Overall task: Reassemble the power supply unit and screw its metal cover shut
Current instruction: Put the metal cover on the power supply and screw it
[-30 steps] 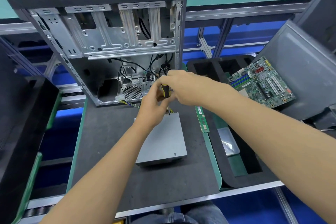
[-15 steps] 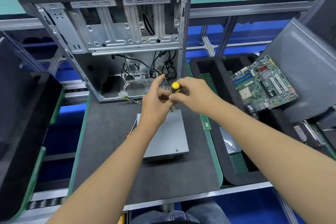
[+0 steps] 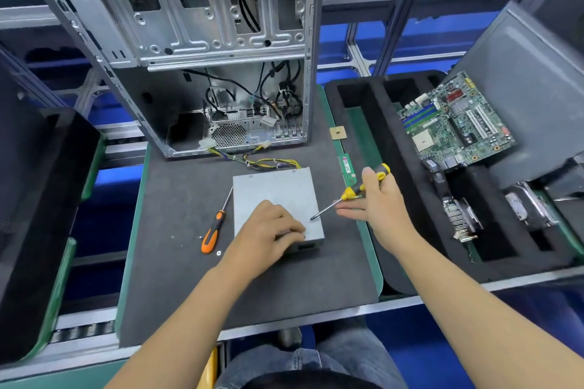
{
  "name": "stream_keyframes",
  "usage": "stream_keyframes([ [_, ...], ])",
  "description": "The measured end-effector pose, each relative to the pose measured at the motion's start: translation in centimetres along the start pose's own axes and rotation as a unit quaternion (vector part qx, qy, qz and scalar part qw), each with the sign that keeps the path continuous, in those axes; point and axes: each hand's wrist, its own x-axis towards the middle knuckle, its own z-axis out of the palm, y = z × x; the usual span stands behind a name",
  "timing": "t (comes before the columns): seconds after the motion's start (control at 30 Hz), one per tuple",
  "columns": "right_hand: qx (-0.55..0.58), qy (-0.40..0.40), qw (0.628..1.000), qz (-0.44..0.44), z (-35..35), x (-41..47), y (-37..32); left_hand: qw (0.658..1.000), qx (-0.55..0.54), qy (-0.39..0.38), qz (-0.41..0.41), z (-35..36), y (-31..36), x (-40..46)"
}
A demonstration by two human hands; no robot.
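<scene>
psu [image 3: 275, 196] sits flat on the dark bench mat [image 3: 177, 199], centre, just near of the open pc case [image 3: 189, 50], its yellow/black wire loom [image 3: 268, 163] trailing off the far edge toward the case. my left hand [image 3: 268, 232] presses curled fingers on the near-right corner of the cover. my right hand [image 3: 380, 199] grips the yellow-handled screwdriver [image 3: 350, 193], tip hovering at the cover's right edge. my read: rigid sheet-metal box, some heft, smooth top, likely to slide on the mat under torque, so hold it by the edges or pin it from above, never by the loom. cover edges may be sharp. orange screwdriver [image 3: 213, 230] lies just left of the psu, tiny loose screws [image 3: 218, 252] beside it, easy to knock off. ram stick [image 3: 347, 167] right of the psu, near my right wrist. motherboard [image 3: 455, 123] in the foam tray [image 3: 395, 199] far right, well apart.
</scene>
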Motion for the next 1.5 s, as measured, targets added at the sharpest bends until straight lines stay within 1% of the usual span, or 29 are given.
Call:
stream_keyframes([
  [0.13, -0.001, -0.004, 1.000, -0.021, -0.2, -0.9, 1.2, 1.000, 0.003, 0.000, 0.006, -0.1, 0.2, -0.1],
  [0.23, -0.002, 0.006, 0.999, -0.037, -0.3, -1.5, 2.1, 1.000, 0.023, 0.005, 0.020, -0.1, 0.5, -0.3],
  [0.4, 0.011, 0.021, 0.998, -0.053, -0.3, -2.4, 3.4, 0.999, 0.036, 0.004, 0.016, -0.1, 0.9, -0.2],
  [0.57, 0.020, 0.036, 0.997, -0.063, -0.2, -2.7, 3.6, 0.999, 0.035, 0.001, 0.004, 0.0, 0.4, -0.5],
  [0.87, 0.007, 0.042, 0.996, -0.074, -0.2, -3.0, 3.9, 0.999, 0.047, -0.003, 0.024, -0.1, 0.5, -0.4],
  [1.0, 0.011, 0.040, 0.996, -0.083, -0.1, -3.0, 3.7, 0.996, 0.074, 0.002, 0.054, 0.0, 0.5, -0.4],
  [1.17, 0.017, 0.043, 0.995, -0.089, -0.1, -3.0, 3.6, 0.984, 0.117, 0.041, 0.127, 0.4, 0.3, -0.7],
  [1.23, 0.009, 0.044, 0.995, -0.094, -0.1, -3.1, 3.5, 0.979, 0.131, 0.052, 0.145, 0.6, 0.2, -0.8],
  [1.5, -0.021, 0.043, 0.990, -0.131, 0.3, -3.6, 3.1, 0.986, 0.111, 0.060, 0.109, 1.0, -0.1, -1.3],
])
